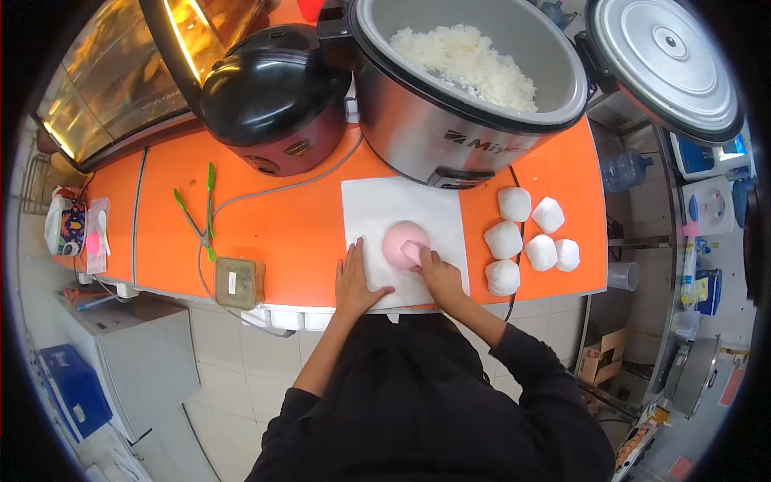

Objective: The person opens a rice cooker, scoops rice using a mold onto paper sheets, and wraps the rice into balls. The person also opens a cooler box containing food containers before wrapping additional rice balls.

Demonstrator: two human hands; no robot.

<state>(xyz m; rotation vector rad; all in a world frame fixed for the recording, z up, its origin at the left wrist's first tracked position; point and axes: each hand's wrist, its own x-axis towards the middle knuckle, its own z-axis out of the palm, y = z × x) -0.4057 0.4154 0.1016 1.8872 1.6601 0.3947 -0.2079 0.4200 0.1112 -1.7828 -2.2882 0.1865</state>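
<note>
A sheet of white paper (442, 205) lies on the orange table in front of the large rice cooker. On it is a round pink bowl (395, 241), and my right hand (440, 277) is closed on a pink handled piece at the bowl's right side. Whether that piece is part of the bowl I cannot tell. My left hand (353, 281) rests flat on the paper's left edge, fingers spread, holding nothing. Several white wrapped bundles (503, 240) sit to the right of the paper.
The open large cooker (409, 140) holds white rice (470, 64); its lid (671, 48) is raised at the right. A closed dark cooker (273, 104), green-handled tongs (205, 233) and a square container (238, 283) stand left. Cables cross the table.
</note>
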